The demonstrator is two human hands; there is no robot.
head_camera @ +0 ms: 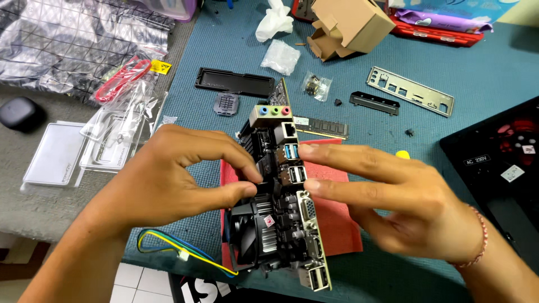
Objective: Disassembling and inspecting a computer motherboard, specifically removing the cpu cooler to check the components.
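A computer motherboard (283, 185) stands on its edge above a red sheet (337, 224) on the blue mat, with its row of rear ports facing up. A black cooler fan (247, 233) with a metal heatsink is mounted on its left face. My left hand (168, 174) grips the board from the left, thumb and fingers pinching near the fan's top. My right hand (393, 196) presses its fingertips against the port side from the right. A multicoloured fan cable (168, 247) trails off to the lower left.
On the blue mat (449, 62) lie a silver port shield (410, 91), a memory stick (321, 128), a black tray (233, 81), small bagged parts (316, 85) and a cardboard box (348, 25). A black computer case (499, 168) sits at right. Plastic packaging (112, 129) lies at left.
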